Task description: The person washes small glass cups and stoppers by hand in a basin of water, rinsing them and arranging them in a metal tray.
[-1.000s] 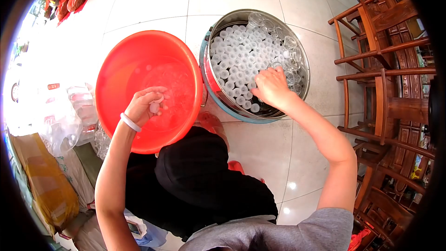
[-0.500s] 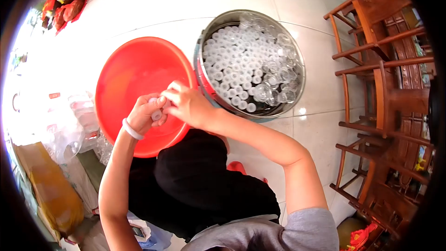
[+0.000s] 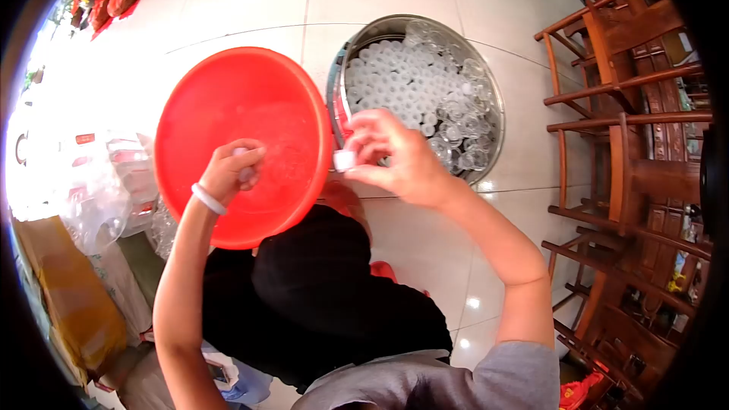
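pale glossy floor tiles point(image 3: 425, 243) catch bright spots of light; dark wooden chairs point(image 3: 607, 91) line the right, possibly before carved wooden furniture point(image 3: 661, 212).

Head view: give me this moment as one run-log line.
left hand: over red tub, pale piece held | right hand: small white piece at fingertips | metal-rimmed pan: white pieces, clear pieces at right

The right hand point(image 3: 402, 159) has left its place beside the left hand point(image 3: 231, 168) and now holds a small white piece point(image 3: 345, 159) near the red basin's rim point(image 3: 325, 114).
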Demonstrator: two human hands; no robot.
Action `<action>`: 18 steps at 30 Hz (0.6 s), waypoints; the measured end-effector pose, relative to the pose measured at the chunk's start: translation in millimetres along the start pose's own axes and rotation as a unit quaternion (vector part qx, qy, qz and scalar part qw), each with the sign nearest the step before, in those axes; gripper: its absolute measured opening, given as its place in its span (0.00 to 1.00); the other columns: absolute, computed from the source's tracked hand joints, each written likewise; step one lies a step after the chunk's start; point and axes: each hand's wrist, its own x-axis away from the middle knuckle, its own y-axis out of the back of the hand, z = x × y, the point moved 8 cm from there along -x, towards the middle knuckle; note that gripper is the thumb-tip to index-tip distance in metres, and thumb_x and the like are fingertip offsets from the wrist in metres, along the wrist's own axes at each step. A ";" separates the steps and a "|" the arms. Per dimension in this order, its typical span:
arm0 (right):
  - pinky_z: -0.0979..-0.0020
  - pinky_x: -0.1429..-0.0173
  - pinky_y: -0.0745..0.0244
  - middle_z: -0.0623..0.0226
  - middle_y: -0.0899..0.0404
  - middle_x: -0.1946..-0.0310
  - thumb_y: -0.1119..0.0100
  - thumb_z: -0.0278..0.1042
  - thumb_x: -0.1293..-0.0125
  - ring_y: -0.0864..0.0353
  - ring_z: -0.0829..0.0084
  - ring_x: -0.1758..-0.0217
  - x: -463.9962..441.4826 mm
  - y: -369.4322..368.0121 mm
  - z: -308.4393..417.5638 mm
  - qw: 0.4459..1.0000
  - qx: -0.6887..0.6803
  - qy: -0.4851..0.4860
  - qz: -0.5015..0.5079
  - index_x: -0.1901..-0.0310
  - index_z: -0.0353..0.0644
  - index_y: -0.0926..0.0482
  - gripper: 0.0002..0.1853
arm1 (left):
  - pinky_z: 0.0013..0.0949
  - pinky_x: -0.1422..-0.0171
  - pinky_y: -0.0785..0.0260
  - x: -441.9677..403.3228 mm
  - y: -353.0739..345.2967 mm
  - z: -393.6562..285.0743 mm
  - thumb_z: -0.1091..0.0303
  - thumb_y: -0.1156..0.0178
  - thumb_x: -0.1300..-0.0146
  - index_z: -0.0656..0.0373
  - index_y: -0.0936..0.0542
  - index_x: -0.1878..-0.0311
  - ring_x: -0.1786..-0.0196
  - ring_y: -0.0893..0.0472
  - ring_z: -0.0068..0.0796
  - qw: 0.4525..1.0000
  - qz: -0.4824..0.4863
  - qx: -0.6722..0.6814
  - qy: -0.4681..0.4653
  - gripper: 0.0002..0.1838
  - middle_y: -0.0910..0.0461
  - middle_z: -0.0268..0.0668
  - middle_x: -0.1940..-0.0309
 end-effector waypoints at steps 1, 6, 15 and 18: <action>0.75 0.60 0.26 0.66 0.24 0.63 0.36 0.20 0.50 0.22 0.78 0.64 10.4 19.5 -3.7 0.999 -0.029 -0.015 -0.015 0.52 0.39 0.30 0.22 | 0.21 0.83 0.48 1.1 1.4 0.3 0.66 0.46 0.39 0.63 0.27 0.62 0.83 0.32 0.20 1.000 -0.006 0.003 0.000 0.09 0.29 0.33 0.79; 0.74 0.55 0.27 0.66 0.27 0.59 0.39 0.23 0.46 0.22 0.74 0.61 58.2 74.2 -31.1 0.981 -0.132 -0.127 -0.061 0.50 0.38 0.28 0.20 | 0.20 0.84 0.49 2.6 1.0 3.3 0.68 0.47 0.39 0.61 0.26 0.62 0.83 0.31 0.19 1.000 -0.012 0.003 0.014 0.07 0.30 0.32 0.80; 0.73 0.60 0.29 0.67 0.27 0.67 0.39 0.26 0.52 0.26 0.70 0.62 88.8 107.1 -46.7 0.959 0.249 -0.035 -0.132 0.59 0.43 0.19 0.15 | 0.19 0.84 0.49 -2.8 0.7 7.1 0.65 0.46 0.39 0.60 0.26 0.64 0.83 0.31 0.19 1.000 -0.012 -0.002 0.024 0.08 0.29 0.32 0.79; 0.71 0.63 0.29 0.66 0.24 0.71 0.40 0.29 0.51 0.25 0.68 0.68 89.4 106.3 -51.2 0.952 0.275 -0.062 -0.117 0.61 0.41 0.21 0.13 | 0.20 0.84 0.49 -7.0 3.6 10.0 0.65 0.46 0.40 0.60 0.26 0.65 0.83 0.31 0.19 0.999 -0.017 0.001 0.028 0.08 0.28 0.33 0.79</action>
